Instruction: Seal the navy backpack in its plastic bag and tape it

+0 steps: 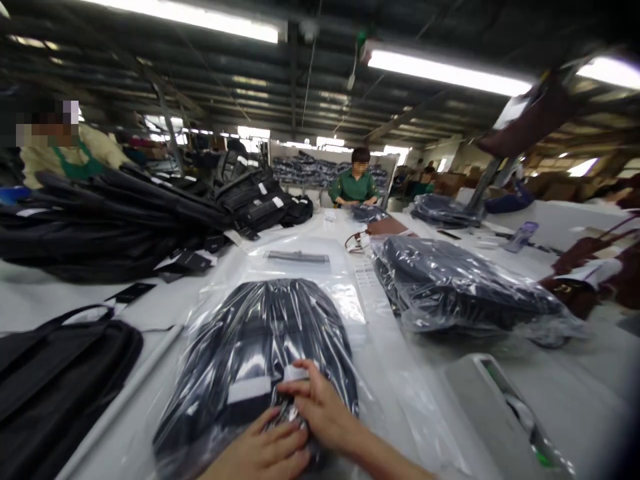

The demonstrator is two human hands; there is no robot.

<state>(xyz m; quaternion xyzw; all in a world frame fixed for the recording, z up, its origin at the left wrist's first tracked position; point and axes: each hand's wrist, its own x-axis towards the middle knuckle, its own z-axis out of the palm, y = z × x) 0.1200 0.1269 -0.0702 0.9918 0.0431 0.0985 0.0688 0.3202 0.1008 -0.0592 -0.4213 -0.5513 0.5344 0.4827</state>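
A black bag wrapped in a clear plastic bag (260,333) lies in front of me on the white table (390,373). My left hand (263,453) lies flat on its near end, fingers together and stretched forward. My right hand (320,407) rests beside it on the plastic, fingers spread and pressing near a white label (249,389) on the bag. Neither hand grips anything.
A second bagged black bag (465,287) lies to the right, an unwrapped black bag (55,380) at the near left, and a big pile of black bags (125,220) at the far left. A grey device (495,407) sits near right. Another person in green (356,183) works at the table's far end.
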